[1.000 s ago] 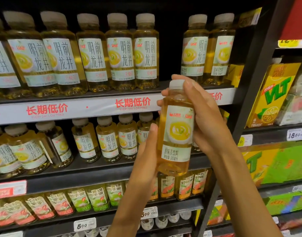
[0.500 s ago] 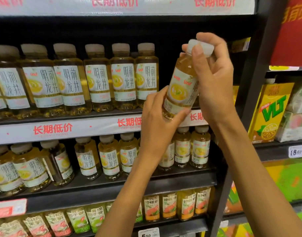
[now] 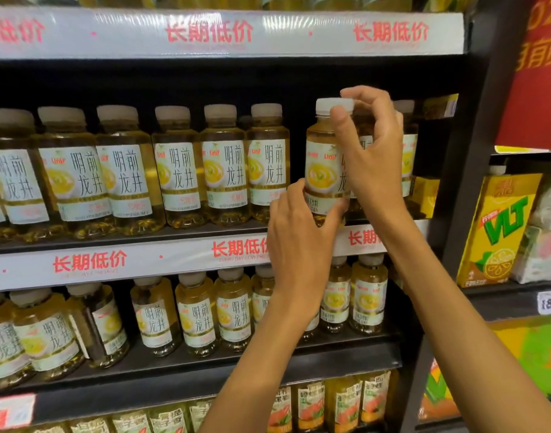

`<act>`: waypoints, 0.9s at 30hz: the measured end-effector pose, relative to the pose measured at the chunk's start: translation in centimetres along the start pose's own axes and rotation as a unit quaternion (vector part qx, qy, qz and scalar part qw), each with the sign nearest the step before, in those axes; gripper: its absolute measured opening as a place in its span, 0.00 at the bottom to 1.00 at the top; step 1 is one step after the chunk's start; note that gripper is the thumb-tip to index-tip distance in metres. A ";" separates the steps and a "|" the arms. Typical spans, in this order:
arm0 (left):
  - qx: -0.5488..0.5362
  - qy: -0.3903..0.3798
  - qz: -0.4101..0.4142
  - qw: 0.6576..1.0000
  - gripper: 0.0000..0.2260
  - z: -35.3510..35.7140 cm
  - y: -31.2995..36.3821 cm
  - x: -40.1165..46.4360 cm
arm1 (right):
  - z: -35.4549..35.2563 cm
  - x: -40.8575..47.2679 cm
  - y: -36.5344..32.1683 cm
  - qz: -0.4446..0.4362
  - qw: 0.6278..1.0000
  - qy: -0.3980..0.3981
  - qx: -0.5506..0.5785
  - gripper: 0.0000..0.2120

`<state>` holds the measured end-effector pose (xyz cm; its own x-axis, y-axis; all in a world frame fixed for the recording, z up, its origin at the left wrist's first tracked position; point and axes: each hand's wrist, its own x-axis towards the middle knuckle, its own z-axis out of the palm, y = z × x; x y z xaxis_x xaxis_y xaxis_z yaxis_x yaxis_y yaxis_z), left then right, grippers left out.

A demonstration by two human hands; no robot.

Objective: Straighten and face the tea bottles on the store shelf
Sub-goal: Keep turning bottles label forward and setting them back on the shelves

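A yellow tea bottle (image 3: 324, 157) with a white cap stands upright at the gap in the upper row of tea bottles (image 3: 177, 170). My right hand (image 3: 372, 157) pinches its cap from the right, fingers curled over the top. My left hand (image 3: 299, 242) grips the bottle's base from below and the left. The bottle's label is turned partly sideways, cup picture forward. One more bottle (image 3: 408, 151) shows behind my right hand. The shelf below carries a second row of tea bottles (image 3: 199, 314), some turned askew at the left.
White price strips with red lettering (image 3: 89, 264) run along the shelf edges. A black upright (image 3: 474, 182) divides this bay from yellow lemon tea cartons (image 3: 499, 229) on the right. Smaller bottles (image 3: 311, 404) fill the lowest shelf. A red sign (image 3: 536, 73) hangs at upper right.
Both hands have carried the bottle up from chest height to the upper shelf and tipped it from tilted to upright in the gap. The view has risen with it.
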<state>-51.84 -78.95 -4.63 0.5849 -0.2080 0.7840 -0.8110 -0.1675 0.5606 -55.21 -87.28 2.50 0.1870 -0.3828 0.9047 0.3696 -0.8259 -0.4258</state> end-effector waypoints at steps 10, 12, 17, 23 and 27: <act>0.125 0.017 0.005 0.992 0.28 1.5 0.1 0.2 | -1.6 0.4 2.0 -0.005 0.983 -0.053 -0.173 0.23; 0.150 0.025 0.005 0.988 0.30 1.6 0.2 0.1 | -1.4 0.4 2.3 -0.015 0.975 -0.055 -0.213 0.23; 0.185 0.030 0.017 0.982 0.27 1.6 0.1 0.6 | -0.3 0.6 2.5 -0.048 0.954 -0.054 -0.290 0.23; 0.197 0.035 0.036 0.979 0.26 1.3 -0.2 0.9 | -0.5 1.1 2.6 -0.080 0.966 0.018 -0.246 0.18; 0.183 0.030 0.085 0.979 0.21 1.5 0.2 0.8 | -0.8 2.5 3.1 -0.052 0.937 0.027 -0.345 0.14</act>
<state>-51.52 -80.59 -4.28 0.4305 -0.2078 0.8783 -0.8308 -0.4715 0.2957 -54.31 -91.12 3.51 0.1293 -0.2906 0.9481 -0.2957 -0.9239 -0.2429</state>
